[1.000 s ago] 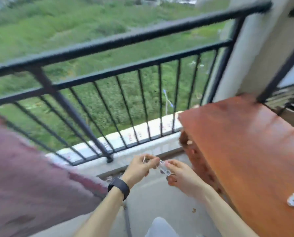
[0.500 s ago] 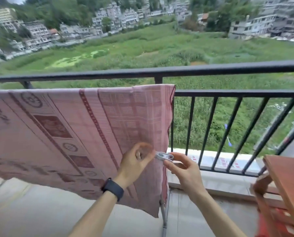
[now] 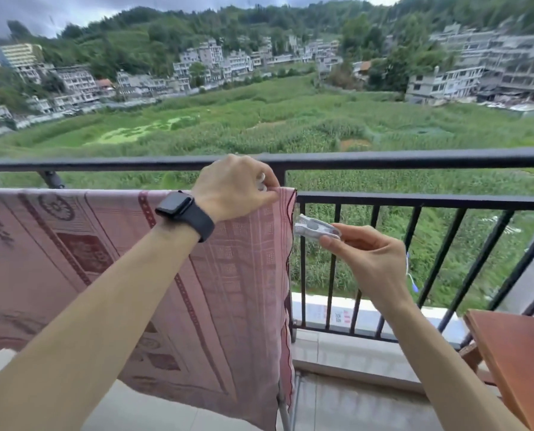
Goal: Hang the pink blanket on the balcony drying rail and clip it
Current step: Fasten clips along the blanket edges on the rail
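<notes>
At 4 o'clock, nearest the camera, right hand has drawn away from the left; fingers pinched on a white clip. Clip's long axis runs roughly level, jaw end pointing to 9 o'clock at the blanket edge, just beside it. At 12 o'clock, left hand has risen to the top corner of the pink blanket, fingertips together on a 2nd small pale clip, I judge. Blanket drapes over the lower rail. Clipping looks underway; top rail beyond stays bare.
</notes>
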`<control>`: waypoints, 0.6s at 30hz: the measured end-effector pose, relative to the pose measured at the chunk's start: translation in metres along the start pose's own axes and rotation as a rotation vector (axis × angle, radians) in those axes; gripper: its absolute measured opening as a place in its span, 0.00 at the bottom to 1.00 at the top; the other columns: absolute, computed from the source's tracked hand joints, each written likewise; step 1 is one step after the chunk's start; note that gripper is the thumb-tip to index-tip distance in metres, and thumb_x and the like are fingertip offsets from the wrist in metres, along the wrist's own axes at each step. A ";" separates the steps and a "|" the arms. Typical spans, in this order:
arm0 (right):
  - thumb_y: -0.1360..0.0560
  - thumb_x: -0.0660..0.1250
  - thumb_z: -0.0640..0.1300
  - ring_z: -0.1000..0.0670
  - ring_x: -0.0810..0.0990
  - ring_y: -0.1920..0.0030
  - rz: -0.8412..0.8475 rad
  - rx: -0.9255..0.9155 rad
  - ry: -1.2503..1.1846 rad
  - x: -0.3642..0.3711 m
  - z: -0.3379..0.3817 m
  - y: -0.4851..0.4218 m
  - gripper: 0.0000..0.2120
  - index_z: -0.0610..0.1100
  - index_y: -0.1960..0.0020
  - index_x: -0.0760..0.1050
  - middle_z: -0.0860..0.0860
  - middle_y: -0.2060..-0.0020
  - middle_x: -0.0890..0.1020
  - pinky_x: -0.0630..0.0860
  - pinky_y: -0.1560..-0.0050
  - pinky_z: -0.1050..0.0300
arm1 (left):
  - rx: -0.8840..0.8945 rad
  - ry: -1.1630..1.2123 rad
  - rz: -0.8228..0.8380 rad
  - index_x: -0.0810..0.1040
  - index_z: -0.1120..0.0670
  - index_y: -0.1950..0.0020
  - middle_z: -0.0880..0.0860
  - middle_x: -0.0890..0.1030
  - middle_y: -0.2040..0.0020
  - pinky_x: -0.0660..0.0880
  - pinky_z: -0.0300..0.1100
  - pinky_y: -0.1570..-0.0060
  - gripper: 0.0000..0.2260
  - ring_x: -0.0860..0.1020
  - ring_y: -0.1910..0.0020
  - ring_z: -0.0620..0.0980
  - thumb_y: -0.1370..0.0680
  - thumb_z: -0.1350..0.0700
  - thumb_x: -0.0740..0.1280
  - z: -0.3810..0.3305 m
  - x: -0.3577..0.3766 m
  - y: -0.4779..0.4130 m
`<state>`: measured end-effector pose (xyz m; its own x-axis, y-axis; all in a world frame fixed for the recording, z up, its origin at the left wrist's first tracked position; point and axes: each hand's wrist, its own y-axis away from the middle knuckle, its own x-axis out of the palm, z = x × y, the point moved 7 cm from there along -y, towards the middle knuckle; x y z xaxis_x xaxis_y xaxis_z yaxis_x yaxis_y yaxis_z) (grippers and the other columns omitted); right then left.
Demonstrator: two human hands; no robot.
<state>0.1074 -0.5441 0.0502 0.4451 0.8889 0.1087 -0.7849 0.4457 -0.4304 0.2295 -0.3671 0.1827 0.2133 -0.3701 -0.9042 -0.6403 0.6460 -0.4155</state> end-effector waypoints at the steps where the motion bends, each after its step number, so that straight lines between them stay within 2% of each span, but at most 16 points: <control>1: 0.33 0.80 0.41 0.39 0.85 0.58 -0.005 -0.007 0.017 -0.004 0.002 -0.005 0.12 0.43 0.50 0.86 0.47 0.57 0.88 0.83 0.62 0.51 | 0.003 0.017 0.010 0.83 0.41 0.54 0.43 0.82 0.55 0.80 0.48 0.56 0.07 0.81 0.56 0.46 0.27 0.41 0.70 -0.001 0.000 -0.003; 3: 0.34 0.80 0.41 0.38 0.85 0.58 -0.002 -0.023 0.053 -0.008 0.005 -0.012 0.12 0.41 0.51 0.86 0.47 0.58 0.88 0.83 0.61 0.48 | 0.013 0.063 0.026 0.83 0.42 0.57 0.43 0.82 0.59 0.80 0.48 0.57 0.06 0.80 0.60 0.44 0.27 0.42 0.71 0.000 0.000 -0.005; 7: 0.35 0.80 0.44 0.46 0.86 0.62 0.052 -0.029 0.071 -0.001 0.011 -0.027 0.13 0.42 0.53 0.86 0.49 0.60 0.88 0.81 0.65 0.62 | 0.002 0.142 0.034 0.82 0.41 0.59 0.43 0.83 0.58 0.79 0.48 0.54 0.07 0.79 0.59 0.43 0.28 0.40 0.71 0.004 0.001 -0.003; 11: 0.36 0.80 0.47 0.50 0.86 0.63 0.130 -0.051 0.138 0.026 0.015 -0.046 0.13 0.44 0.53 0.87 0.52 0.61 0.88 0.81 0.64 0.63 | -0.021 0.142 0.027 0.82 0.41 0.60 0.43 0.82 0.59 0.79 0.48 0.56 0.08 0.80 0.59 0.44 0.29 0.38 0.71 0.005 0.000 -0.005; 14: 0.36 0.82 0.50 0.56 0.86 0.63 0.155 -0.040 0.170 0.044 0.012 -0.056 0.15 0.46 0.53 0.87 0.56 0.62 0.88 0.79 0.64 0.67 | -0.043 0.140 0.028 0.81 0.41 0.60 0.43 0.82 0.60 0.78 0.46 0.58 0.11 0.79 0.60 0.44 0.30 0.35 0.69 0.005 0.001 -0.004; 16: 0.37 0.81 0.56 0.57 0.86 0.59 0.182 -0.011 0.229 0.049 0.008 -0.060 0.21 0.49 0.47 0.86 0.57 0.59 0.88 0.79 0.60 0.66 | -0.050 0.133 0.011 0.82 0.41 0.58 0.42 0.82 0.59 0.77 0.43 0.58 0.13 0.79 0.58 0.42 0.30 0.33 0.69 0.004 0.000 -0.002; 18: 0.37 0.78 0.62 0.57 0.85 0.54 0.216 0.011 0.315 0.046 0.002 -0.062 0.33 0.51 0.35 0.79 0.59 0.48 0.85 0.81 0.54 0.61 | -0.030 0.174 -0.062 0.81 0.42 0.51 0.41 0.82 0.53 0.76 0.42 0.53 0.14 0.79 0.53 0.40 0.30 0.35 0.70 0.001 -0.005 0.004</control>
<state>0.1758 -0.5302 0.0839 0.3782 0.8870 -0.2650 -0.8791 0.2544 -0.4032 0.2265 -0.3616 0.1850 0.1240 -0.5196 -0.8454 -0.6525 0.5992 -0.4639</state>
